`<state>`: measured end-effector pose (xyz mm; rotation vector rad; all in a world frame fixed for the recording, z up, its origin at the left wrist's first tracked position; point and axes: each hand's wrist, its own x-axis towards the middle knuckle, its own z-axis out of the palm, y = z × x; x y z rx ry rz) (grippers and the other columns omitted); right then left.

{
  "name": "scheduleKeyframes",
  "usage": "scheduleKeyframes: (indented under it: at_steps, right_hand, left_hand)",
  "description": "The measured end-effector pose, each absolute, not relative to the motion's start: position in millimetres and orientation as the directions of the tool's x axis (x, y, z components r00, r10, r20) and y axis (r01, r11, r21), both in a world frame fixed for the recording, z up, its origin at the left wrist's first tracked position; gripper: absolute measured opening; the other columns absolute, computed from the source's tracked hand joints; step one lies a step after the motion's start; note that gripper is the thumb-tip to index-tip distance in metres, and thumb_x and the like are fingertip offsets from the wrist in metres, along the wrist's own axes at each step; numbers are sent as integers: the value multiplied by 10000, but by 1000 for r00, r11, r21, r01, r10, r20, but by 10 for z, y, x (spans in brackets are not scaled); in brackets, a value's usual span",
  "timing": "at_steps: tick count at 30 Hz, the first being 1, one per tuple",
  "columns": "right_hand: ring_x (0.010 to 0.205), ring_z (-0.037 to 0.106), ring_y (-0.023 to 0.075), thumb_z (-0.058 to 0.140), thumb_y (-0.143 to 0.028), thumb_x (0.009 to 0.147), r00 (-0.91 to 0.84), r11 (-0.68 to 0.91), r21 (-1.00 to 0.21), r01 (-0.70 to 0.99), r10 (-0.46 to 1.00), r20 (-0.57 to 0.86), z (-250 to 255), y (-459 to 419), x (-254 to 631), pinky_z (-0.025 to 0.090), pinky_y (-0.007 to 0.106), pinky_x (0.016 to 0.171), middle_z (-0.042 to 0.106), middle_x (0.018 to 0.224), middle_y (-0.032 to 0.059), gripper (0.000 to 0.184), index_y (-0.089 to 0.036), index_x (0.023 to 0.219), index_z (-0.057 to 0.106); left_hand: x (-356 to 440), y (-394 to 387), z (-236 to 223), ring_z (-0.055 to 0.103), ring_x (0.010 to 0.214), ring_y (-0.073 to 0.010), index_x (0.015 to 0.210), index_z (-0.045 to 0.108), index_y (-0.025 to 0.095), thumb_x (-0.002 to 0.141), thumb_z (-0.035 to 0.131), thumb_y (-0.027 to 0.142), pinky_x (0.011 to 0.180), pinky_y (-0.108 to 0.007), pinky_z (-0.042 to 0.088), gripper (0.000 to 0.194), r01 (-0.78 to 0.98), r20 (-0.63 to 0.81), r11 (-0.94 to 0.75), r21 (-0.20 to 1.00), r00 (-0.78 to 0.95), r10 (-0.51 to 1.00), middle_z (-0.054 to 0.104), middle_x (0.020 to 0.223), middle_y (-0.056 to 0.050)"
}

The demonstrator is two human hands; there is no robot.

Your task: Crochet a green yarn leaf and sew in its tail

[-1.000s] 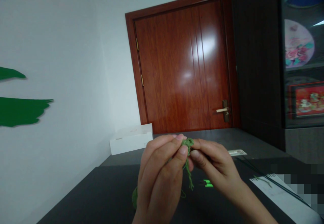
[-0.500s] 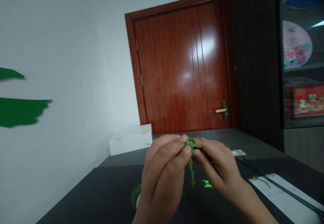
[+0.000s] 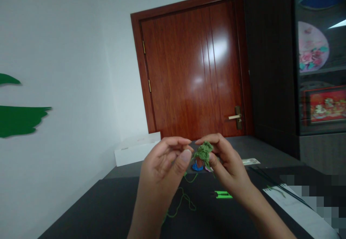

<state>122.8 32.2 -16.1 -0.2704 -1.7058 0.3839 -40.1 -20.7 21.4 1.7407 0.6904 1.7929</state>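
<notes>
A small green crocheted piece (image 3: 204, 151) is pinched between the thumb and fingers of my right hand (image 3: 229, 159), above the table. My left hand (image 3: 166, 174) is just left of it, with its thumb and fingers slightly apart. From the piece, a green yarn strand (image 3: 191, 178) passes close behind my left thumb and trails in loops down onto the dark table. Whether the left fingers touch that strand is hard to see. Behind the piece, a small blue item (image 3: 197, 166) is partly hidden by my hands.
A bright green small tool (image 3: 223, 194) lies below my right hand. To the right are a white notepad sheet (image 3: 294, 206) and thin dark sticks (image 3: 281, 186). A white box (image 3: 136, 149) stands at the back left, before a wooden door (image 3: 186, 76). A dark cabinet (image 3: 270, 69) rises at right.
My left hand has come off the crocheted piece and moved left, its fingers loosening. The piece is now held by the right hand and shows more fully.
</notes>
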Motion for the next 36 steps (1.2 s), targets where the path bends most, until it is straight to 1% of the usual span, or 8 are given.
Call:
scheduleKeyframes:
  at_steps: [5,8,13,18,22,25,30,36]
  right_hand:
    - [956,699,115,548,-265,1030,-156,926,-378,-6,373,915,-159,336,1214,538,202,836,676,1044,-5,189,-330,1203,584]
    - [902,706,110,545,-255,1031,-162,923,-385,-22,376,912,-160,333,1221,543,191,776,683,1017,-8,188,-326,1201,578]
    - [815,687,123,541,-270,1030,-182,917,-400,15,395,900,-153,326,1231,541,225,737,662,973,5,154,-292,1176,585]
    - [739,648,130,522,-301,1036,-208,908,-417,45,417,885,-135,311,1239,520,246,688,624,901,7,137,-256,1147,587]
    - [723,625,136,513,-303,1039,-228,902,-429,47,427,875,-124,293,1247,491,248,670,611,839,-4,126,-249,1125,587]
    - [720,620,135,506,-304,1042,-265,898,-436,55,434,861,-110,283,1249,469,251,672,627,834,-8,117,-252,1116,581]
    - [704,625,140,492,-316,1045,-338,898,-436,56,428,838,-81,268,1260,446,262,664,646,809,-9,107,-236,1012,555]
    - [753,662,153,498,-195,1024,-408,885,-423,195,466,785,-73,253,1294,459,271,710,690,835,-10,64,-248,1038,465]
  left_hand:
    - [-376,-188,179,720,900,-165,939,724,222,812,787,140,837,-276,579,164,173,812,-803,570,34,583,727,921,-12]
    - [-388,-167,169,718,933,-198,925,735,226,841,758,133,853,-336,577,127,254,849,-828,500,44,526,730,944,-29]
    - [-445,-182,240,694,862,-210,827,728,207,867,731,140,778,-359,565,78,319,868,-839,441,86,489,714,868,-41]
    - [-491,-213,283,657,884,-221,836,672,203,916,653,157,805,-388,545,94,429,881,-825,367,125,457,677,880,-54]
    - [-497,-205,250,667,925,-206,951,632,221,982,587,217,869,-385,541,55,381,859,-816,434,98,502,670,959,-51]
    - [-464,-205,253,677,952,-176,948,623,223,989,592,217,882,-323,540,52,265,836,-821,505,87,542,684,975,-36]
    - [-407,-184,300,674,886,-128,931,645,203,985,614,218,768,-221,555,64,-5,745,-748,663,98,660,699,962,-20]
    - [-393,-108,263,622,777,-134,878,621,157,942,674,249,666,-238,563,125,-181,590,-567,804,117,799,649,885,-28]
